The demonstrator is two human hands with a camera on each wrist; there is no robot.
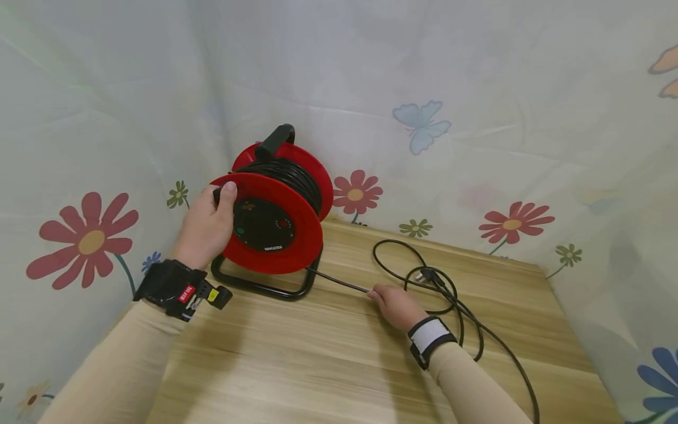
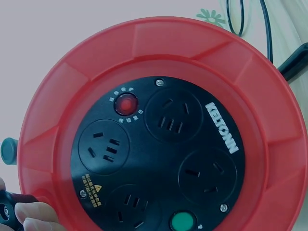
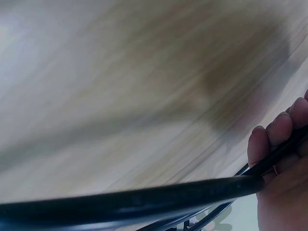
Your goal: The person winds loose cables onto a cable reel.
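A red cable reel [image 1: 303, 250] stands on its black tubular frame, with black cable [image 1: 286, 171] wound between its two flanges. My left hand [image 1: 205, 228] grips the small black crank knob [image 1: 216, 196] at the near flange's left edge. The left wrist view shows that flange's black socket panel [image 2: 161, 139] and the knob [image 2: 10, 211] between my fingers. To the right, my right hand [image 1: 398, 307] holds the cable, which runs taut from the reel's lower edge into the fingers. In the right wrist view the cable [image 3: 130, 199] passes through the curled fingers [image 3: 279, 129].
Loose loops of cable [image 1: 392, 272] lie on the wooden table [image 1: 296, 365] right of the reel, with the plug [image 1: 430, 275] among them. A flower-printed curtain [image 1: 339, 70] hangs behind the table and at both sides. The reel's black carrying handle [image 1: 274, 141] points up.
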